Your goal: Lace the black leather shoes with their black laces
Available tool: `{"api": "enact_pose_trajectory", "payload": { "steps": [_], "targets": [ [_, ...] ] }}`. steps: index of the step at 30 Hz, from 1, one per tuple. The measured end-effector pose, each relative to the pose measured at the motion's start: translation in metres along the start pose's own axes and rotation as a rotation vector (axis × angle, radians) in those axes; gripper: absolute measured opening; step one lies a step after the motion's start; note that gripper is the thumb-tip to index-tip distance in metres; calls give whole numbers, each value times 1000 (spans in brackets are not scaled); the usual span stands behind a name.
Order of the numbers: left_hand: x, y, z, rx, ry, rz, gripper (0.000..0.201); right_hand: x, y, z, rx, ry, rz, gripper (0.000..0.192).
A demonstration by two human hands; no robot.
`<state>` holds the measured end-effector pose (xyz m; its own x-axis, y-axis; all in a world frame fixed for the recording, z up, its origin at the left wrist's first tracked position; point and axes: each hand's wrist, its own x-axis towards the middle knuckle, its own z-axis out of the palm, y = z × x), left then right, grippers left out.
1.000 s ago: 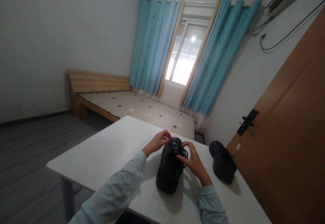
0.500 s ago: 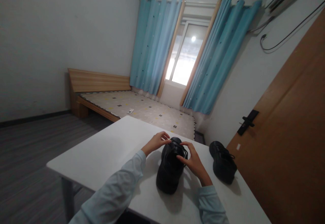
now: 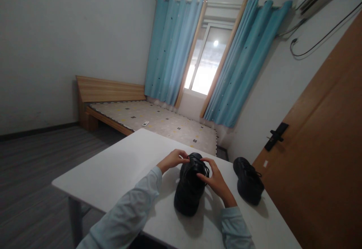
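On a table (image 3: 121, 170), the left hand (image 3: 173, 159), fingers narrow, grip unclear, and right hand (image 3: 215, 178), fingers wider, are touching a shoe (image 3: 189, 194), laces (image 3: 206, 169) seemingly loose.

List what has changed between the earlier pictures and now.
The left hand has sunk slightly in the picture, beside the laces of the nearer black shoe; whether it took or let go of a lace is too small to tell. The right hand, both shoes and the white table look unchanged.
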<state>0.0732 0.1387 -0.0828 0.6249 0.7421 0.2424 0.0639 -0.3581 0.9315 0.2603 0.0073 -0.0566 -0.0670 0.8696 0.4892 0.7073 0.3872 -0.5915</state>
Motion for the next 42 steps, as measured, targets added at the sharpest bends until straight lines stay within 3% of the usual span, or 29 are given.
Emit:
{"api": "enact_pose_trajectory", "payload": {
  "steps": [8, 23, 27, 33, 37, 42],
  "targets": [
    [-4, 13, 1, -182, 97, -131, 30, -1, 5, 1, 1, -1, 6, 47],
    [-9, 30, 5, -519, 113, 4, 35, -1, 7, 2, 18, 20, 16, 52],
    [-5, 26, 3, -343, 166, 33, 37, -1, 7, 2, 16, 14, 22, 51],
    [-2, 19, -4, 85, 247, 137, 31, 0, 6, 1, 15, -1, 30, 53],
    [-6, 21, -5, 292, 242, 115, 22, 1, 5, 1, 15, -8, 36, 54],
    [-8, 21, -5, 364, 187, 127, 13, 2, 3, 1, 9, -4, 39, 54]
  ]
}}
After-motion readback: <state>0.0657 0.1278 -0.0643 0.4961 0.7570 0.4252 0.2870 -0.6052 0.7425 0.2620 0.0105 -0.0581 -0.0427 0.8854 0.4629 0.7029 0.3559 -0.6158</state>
